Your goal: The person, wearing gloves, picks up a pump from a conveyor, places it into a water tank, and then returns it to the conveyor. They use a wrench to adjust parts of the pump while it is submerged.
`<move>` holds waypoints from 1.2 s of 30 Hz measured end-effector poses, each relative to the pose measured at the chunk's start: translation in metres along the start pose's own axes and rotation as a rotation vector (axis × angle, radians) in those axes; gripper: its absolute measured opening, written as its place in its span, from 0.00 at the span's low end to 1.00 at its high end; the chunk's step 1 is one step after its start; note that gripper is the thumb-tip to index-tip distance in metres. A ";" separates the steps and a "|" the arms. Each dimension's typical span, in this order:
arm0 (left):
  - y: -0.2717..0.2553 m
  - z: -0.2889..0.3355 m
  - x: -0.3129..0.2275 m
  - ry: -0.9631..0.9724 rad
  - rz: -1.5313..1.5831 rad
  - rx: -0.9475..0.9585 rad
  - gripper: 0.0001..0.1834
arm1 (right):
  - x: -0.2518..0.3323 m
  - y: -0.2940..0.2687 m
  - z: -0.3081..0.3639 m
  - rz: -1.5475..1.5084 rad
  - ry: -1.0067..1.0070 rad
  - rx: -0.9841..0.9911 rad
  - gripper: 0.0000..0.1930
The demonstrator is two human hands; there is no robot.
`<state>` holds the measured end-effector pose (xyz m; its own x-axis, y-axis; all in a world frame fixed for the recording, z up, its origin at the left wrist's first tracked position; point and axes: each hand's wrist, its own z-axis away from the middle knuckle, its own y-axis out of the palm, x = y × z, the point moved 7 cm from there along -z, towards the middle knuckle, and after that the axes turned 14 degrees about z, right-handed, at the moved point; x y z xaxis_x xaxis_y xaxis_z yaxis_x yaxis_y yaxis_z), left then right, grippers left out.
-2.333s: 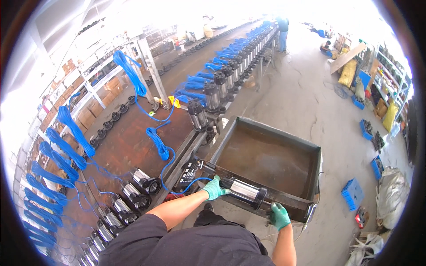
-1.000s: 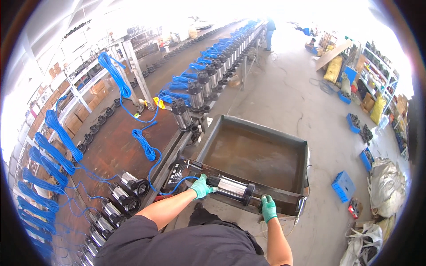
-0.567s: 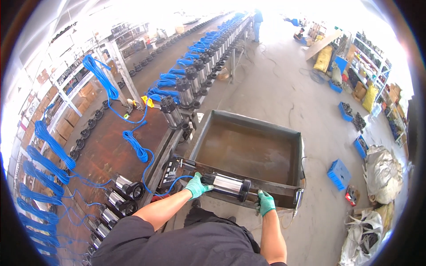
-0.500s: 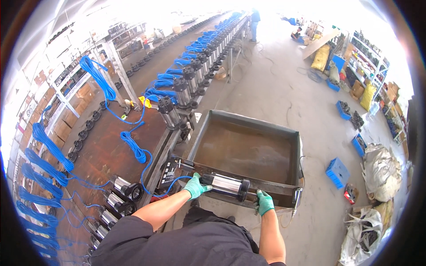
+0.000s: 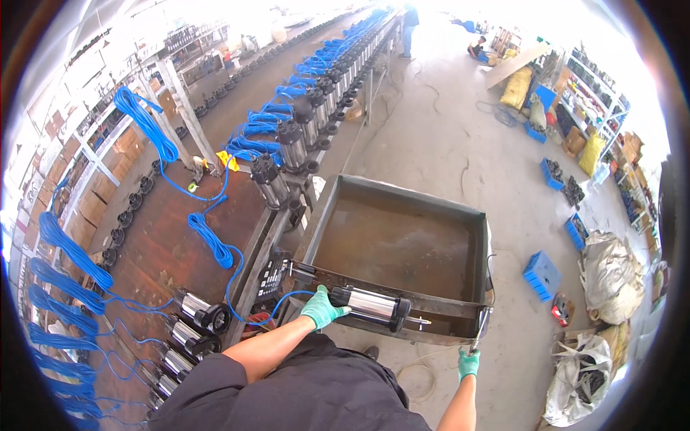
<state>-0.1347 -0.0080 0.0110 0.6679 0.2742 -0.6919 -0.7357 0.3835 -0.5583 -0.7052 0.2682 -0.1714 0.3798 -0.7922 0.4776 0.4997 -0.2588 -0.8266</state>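
Note:
A submersible pump (image 5: 370, 307) with a shiny steel body and black ends lies sideways along the near edge of a water-filled metal tank (image 5: 402, 287). My left hand (image 5: 323, 310), in a green glove, is closed around its left end, where a blue cable (image 5: 284, 298) runs off. From the pump's right end a small T-shaped metal fitting (image 5: 420, 321) sticks out. My right hand (image 5: 468, 363), gloved too, is closed on the lower end of a slim metal rod-like handle (image 5: 480, 332) at the tank's near right corner.
On the left bench (image 5: 172, 244) lie several more pumps (image 5: 194, 309) and coiled blue cables (image 5: 65, 248). A long row of upright pumps (image 5: 291, 144) runs into the distance. Blue crates (image 5: 541, 276) and white sacks (image 5: 611, 276) stand on the floor at right. Two people are far off.
My right hand has left the pump's right end and moved right and down to the metal handle. My left hand stays on the pump, which appears slightly farther right.

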 end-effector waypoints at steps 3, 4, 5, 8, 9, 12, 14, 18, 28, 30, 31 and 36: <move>-0.003 0.002 0.020 -0.001 -0.029 -0.064 0.67 | 0.119 -0.030 0.015 -0.184 0.144 0.149 0.18; -0.002 0.003 0.015 0.044 -0.031 -0.071 0.67 | 0.119 -0.037 -0.006 -0.173 0.074 0.032 0.17; 0.001 0.003 0.013 0.048 -0.030 -0.054 0.67 | 0.119 -0.047 -0.022 -0.159 0.007 -0.083 0.16; 0.001 0.008 0.006 0.027 -0.008 -0.007 0.64 | 0.158 -0.052 -0.036 -0.589 0.101 -0.008 0.21; 0.001 0.007 0.002 0.029 0.024 0.018 0.58 | 0.158 -0.052 -0.045 -0.630 0.133 -0.043 0.25; -0.007 0.008 0.015 0.096 0.109 -0.038 0.52 | 0.222 -0.063 -0.019 -0.292 0.193 0.068 0.36; -0.002 -0.004 0.012 0.120 0.109 -0.010 0.49 | 0.183 -0.060 -0.056 0.078 -0.512 -0.513 0.31; -0.011 -0.005 0.012 0.160 0.160 -0.037 0.42 | 0.269 -0.065 0.051 -0.204 -0.354 0.025 0.17; -0.002 -0.014 0.024 0.123 0.145 -0.007 0.42 | 0.275 0.007 0.114 -0.645 -0.005 0.514 0.08; -0.003 -0.011 0.020 0.122 0.146 0.000 0.42 | 0.275 0.012 0.112 -0.674 0.023 0.541 0.08; -0.004 -0.010 0.017 0.121 0.151 0.005 0.41 | 0.275 0.015 0.111 -0.700 0.048 0.567 0.09; -0.010 0.000 -0.003 0.092 0.110 0.001 0.40 | 0.281 0.022 0.105 -0.700 0.027 0.592 0.09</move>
<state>-0.1292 -0.0128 0.0191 0.5699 0.2326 -0.7881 -0.8040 0.3561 -0.4763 -0.5063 0.0981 -0.0242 -0.1749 -0.5759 0.7986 0.9289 -0.3655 -0.0602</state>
